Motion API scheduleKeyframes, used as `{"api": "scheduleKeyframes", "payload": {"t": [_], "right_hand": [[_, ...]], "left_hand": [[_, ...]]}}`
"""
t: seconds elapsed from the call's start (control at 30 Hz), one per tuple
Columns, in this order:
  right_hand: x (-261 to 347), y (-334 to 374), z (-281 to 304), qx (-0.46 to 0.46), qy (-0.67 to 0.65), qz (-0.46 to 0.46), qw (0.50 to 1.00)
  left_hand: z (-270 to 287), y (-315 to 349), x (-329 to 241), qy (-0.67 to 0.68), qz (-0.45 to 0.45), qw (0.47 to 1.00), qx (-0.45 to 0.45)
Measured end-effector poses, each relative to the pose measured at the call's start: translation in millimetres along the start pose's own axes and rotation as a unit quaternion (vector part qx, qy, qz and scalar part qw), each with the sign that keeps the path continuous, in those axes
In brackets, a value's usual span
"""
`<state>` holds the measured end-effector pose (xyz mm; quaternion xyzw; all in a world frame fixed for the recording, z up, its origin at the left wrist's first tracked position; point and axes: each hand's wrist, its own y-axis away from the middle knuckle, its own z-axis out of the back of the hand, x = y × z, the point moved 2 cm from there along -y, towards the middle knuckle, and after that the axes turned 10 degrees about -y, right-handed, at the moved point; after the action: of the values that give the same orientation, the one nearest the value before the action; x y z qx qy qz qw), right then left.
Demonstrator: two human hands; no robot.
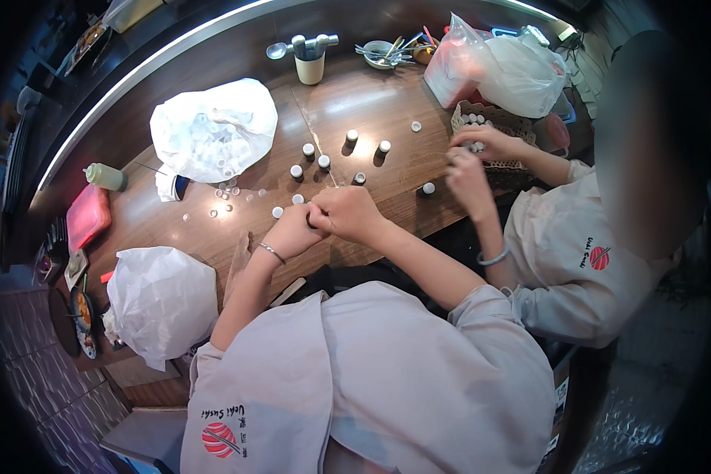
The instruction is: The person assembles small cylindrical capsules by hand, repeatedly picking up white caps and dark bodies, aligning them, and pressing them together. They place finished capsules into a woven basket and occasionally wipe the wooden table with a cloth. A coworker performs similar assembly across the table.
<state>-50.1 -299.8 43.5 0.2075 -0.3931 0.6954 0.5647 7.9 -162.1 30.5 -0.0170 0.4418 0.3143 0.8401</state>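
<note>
My left hand [288, 233] and my right hand [349, 212] meet over the near part of the wooden table. Both are closed, fingertips together, around something small that they hide. Just beyond them stand several small dark bottles with white caps, such as one [324, 162] in the middle and another [351, 138] farther back. A small bottle [359, 179] right behind my right hand shows a greyer top. White caps [277, 212] show close beside my left hand. Left of the bottles, small clear round pieces [223, 192] lie scattered.
An open white bag [213, 130] of clear pieces lies at the back left, a full white bag [162, 304] nearer. At right, a co-worker's hands [470, 170] work beside a basket [505, 126] of white-capped bottles. Behind stand a utensil cup [310, 69] and a cutlery bowl [381, 54].
</note>
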Motion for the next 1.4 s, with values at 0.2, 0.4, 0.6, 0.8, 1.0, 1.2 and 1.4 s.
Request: {"api": "scheduleKeyframes", "payload": {"t": [0.2, 0.4, 0.6, 0.8, 1.0, 1.2, 1.4], "right_hand": [[-10, 11, -15, 0.04, -0.043, -0.206, 0.977], [0, 26, -1, 0.021, -0.042, -0.079, 0.996], [-57, 42, 84, -0.135, 0.041, -0.215, 0.966], [-172, 91, 153, -0.095, 0.226, -0.36, 0.9], [-172, 90, 145, -0.128, 0.333, -0.309, 0.881], [-88, 41, 59, -0.055, 0.059, -0.24, 0.967], [-94, 15, -49, 0.124, 0.102, -0.365, 0.917]], "left_hand": [[-7, -1, 9, -0.119, 0.042, 0.991, -0.053], [-2, 5, 21, 0.065, -0.025, 0.993, 0.1], [-3, 18, 28, 0.091, 0.037, 0.993, -0.065], [8, 31, 61, 0.06, 0.049, 0.988, -0.135], [10, 45, 65, 0.099, 0.085, 0.979, -0.158], [6, 41, 61, 0.104, 0.09, 0.978, -0.158], [12, -2, 17, 0.044, 0.023, 0.991, -0.121]]}}
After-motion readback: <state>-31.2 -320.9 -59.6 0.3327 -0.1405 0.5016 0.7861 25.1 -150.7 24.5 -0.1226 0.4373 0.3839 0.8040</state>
